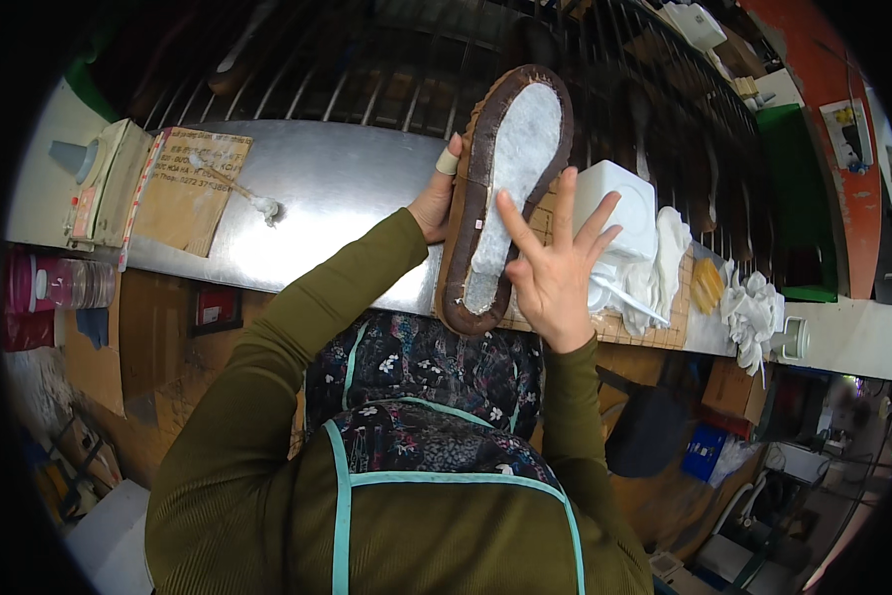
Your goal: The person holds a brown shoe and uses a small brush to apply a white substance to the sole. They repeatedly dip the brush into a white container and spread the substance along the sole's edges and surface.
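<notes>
The left hand [434, 206] grasped one brown shoe [477, 164] by its left side; the right hand [557, 283] was unclenched, fingers spread, its index fingertip at the shoe's pale sole panel [527, 129], though pressing or hovering I could not tell; the shoe was held sole-up between the hands, the metal table [352, 174] showing to its left; the panel might have shifted or lifted if that fingertip dragged sideways; the shoe might have twisted, since only the left hand clearly gripped it. Right of the shoe were one white container [619, 203], one white-handled tool [629, 297], two white cloth bundles [753, 312] and one yellow block [707, 286]; left of it lay one cardboard sheet [193, 188] and one stick [264, 205]; beyond it, dark shapes on the barred rack [396, 99] were too dim to count.
</notes>
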Action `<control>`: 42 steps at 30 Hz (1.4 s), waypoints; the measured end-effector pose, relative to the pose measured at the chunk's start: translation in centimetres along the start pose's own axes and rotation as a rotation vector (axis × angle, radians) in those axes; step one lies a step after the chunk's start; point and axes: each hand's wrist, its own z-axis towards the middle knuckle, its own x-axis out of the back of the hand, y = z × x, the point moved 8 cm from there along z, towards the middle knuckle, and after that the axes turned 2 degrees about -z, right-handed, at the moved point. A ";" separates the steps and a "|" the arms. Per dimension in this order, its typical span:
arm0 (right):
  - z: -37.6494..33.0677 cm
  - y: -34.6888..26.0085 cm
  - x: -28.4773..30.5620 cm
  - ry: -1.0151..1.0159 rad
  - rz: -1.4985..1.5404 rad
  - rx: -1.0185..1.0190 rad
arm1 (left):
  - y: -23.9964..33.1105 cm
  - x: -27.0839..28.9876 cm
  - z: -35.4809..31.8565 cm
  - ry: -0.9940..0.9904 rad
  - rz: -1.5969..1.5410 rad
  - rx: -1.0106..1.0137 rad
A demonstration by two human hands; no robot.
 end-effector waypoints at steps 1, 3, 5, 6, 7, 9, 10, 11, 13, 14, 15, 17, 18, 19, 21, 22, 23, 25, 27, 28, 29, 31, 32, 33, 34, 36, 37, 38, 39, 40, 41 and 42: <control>-0.8 -0.4 0.1 0.010 -0.002 0.010 | -0.1 0.3 0.1 0.010 -0.021 0.001; -3.2 -1.3 0.2 -0.035 0.045 0.063 | -0.4 1.2 0.0 0.054 0.006 0.015; -5.9 -1.7 1.1 0.029 0.145 0.118 | -0.7 1.9 -0.2 0.123 0.017 0.012; -7.1 -0.2 1.8 0.066 0.087 0.010 | -0.7 2.1 -0.3 0.159 0.023 0.001; -8.3 1.5 2.6 0.106 0.029 -0.098 | -0.5 2.2 -0.5 0.192 0.031 -0.010; -10.2 5.1 3.5 0.161 -0.136 -0.292 | -0.5 2.2 -0.8 0.208 0.020 0.006; -11.0 7.0 3.6 0.175 -0.243 -0.373 | -0.4 2.5 -0.8 0.213 0.026 -0.008; -11.6 8.5 3.8 0.186 -0.349 -0.452 | -0.5 2.6 -0.9 0.210 -0.017 0.002; -11.9 10.0 3.6 0.142 -0.397 -0.455 | -0.4 3.0 -0.9 0.231 -0.048 -0.005; -12.0 10.7 3.4 0.120 -0.419 -0.452 | -0.6 3.1 -1.0 0.266 -0.046 0.009; -11.7 11.0 3.3 0.132 -0.429 -0.420 | -0.5 3.4 -1.0 0.262 -0.038 0.013; -11.9 12.1 3.1 0.085 -0.393 -0.445 | -0.7 3.7 -0.9 0.264 -0.029 0.020; -12.0 12.5 2.9 0.060 -0.372 -0.456 | -0.8 3.5 -1.0 0.271 -0.027 0.026; -11.8 12.6 3.1 0.090 -0.358 -0.421 | -0.8 3.4 -1.1 0.278 -0.025 0.031; -11.5 12.9 3.5 0.150 -0.330 -0.358 | -0.9 3.7 -1.1 0.271 -0.030 0.045; -11.5 13.1 3.4 0.139 -0.343 -0.328 | -1.0 3.8 -1.0 0.266 -0.031 0.055; -11.5 13.4 3.3 0.128 -0.357 -0.299 | -0.9 3.9 -1.0 0.271 -0.008 0.045; -11.8 13.9 3.2 0.113 -0.313 -0.282 | -0.6 3.7 -1.2 0.301 0.021 0.029; -12.6 14.3 3.3 0.107 -0.197 -0.299 | -0.8 4.2 -1.1 0.302 0.031 0.050; -13.0 14.0 3.7 0.136 -0.208 -0.292 | -1.0 4.7 -1.1 0.289 0.026 0.078; -13.3 13.6 4.2 0.166 -0.220 -0.286 | -1.2 5.2 -1.2 0.291 0.016 0.096; -13.6 12.8 5.0 0.201 -0.251 -0.284 | -1.2 4.5 -1.3 0.309 -0.016 0.134; -13.4 12.3 5.0 0.215 -0.302 -0.267 | -1.7 4.8 -1.2 0.278 -0.121 0.145; -13.2 11.8 4.9 0.228 -0.354 -0.250 | -2.2 5.0 -1.2 0.250 -0.227 0.160; -13.0 11.3 5.0 0.245 -0.402 -0.229 | -2.6 5.6 -0.8 0.175 -0.416 0.166; -12.9 11.0 5.3 0.215 -0.385 -0.212 | -3.0 7.1 -0.9 0.175 -0.408 0.130; -12.9 10.9 5.5 0.204 -0.383 -0.212 | -2.0 4.9 -0.9 0.242 -0.209 0.095; -13.4 12.0 5.3 0.166 -0.291 -0.315 | -1.2 3.8 -1.0 0.306 -0.009 0.059; -14.2 13.0 5.0 0.136 -0.187 -0.413 | -1.1 3.9 -1.2 0.302 -0.034 0.062; -14.8 14.0 4.6 0.106 -0.082 -0.510 | -1.2 4.2 -1.2 0.297 -0.059 0.066; -15.1 15.0 4.1 0.115 0.111 -0.616 | -1.1 4.2 -1.4 0.288 -0.062 0.061; -15.9 15.9 3.0 0.090 0.375 -0.736 | -1.1 4.0 -1.3 0.273 -0.067 0.062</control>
